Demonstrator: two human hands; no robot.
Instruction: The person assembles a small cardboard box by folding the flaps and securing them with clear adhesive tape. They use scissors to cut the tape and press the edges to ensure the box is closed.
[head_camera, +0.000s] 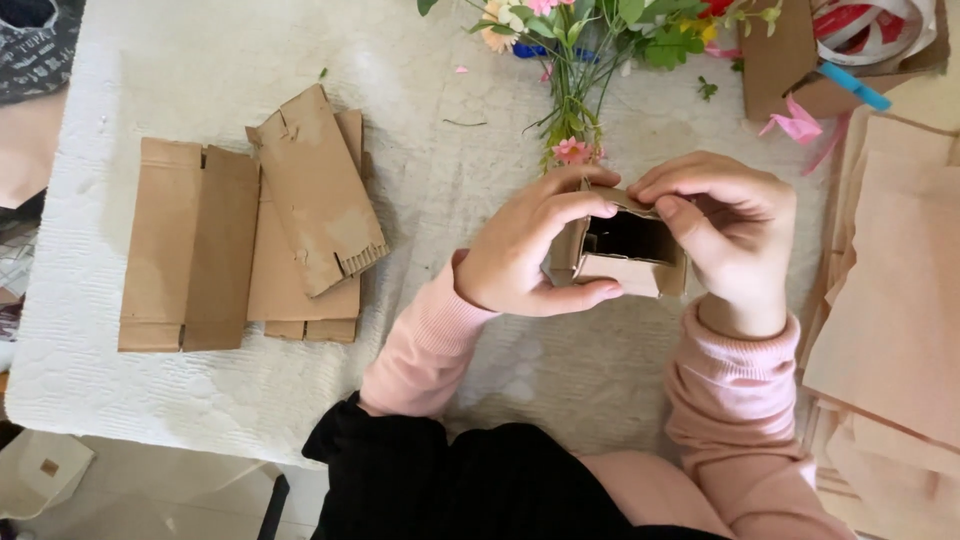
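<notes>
Two hands, left (530, 245) and right (725, 235), pinching open, dark-hollowed cardboard box (620, 262)

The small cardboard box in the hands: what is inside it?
The small cardboard box is held by the left hand and right hand. Its opening looks dark, and nothing shows inside. The right fingers cover part of the opening, so that corner stays hidden.

box interior (630, 237) dark, paper stack (890, 320) cut off right

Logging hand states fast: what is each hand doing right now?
Left hand: closed on the small cardboard box, gripping its left side.
Right hand: closed on the same box, fingers pinching its top flap.
</notes>
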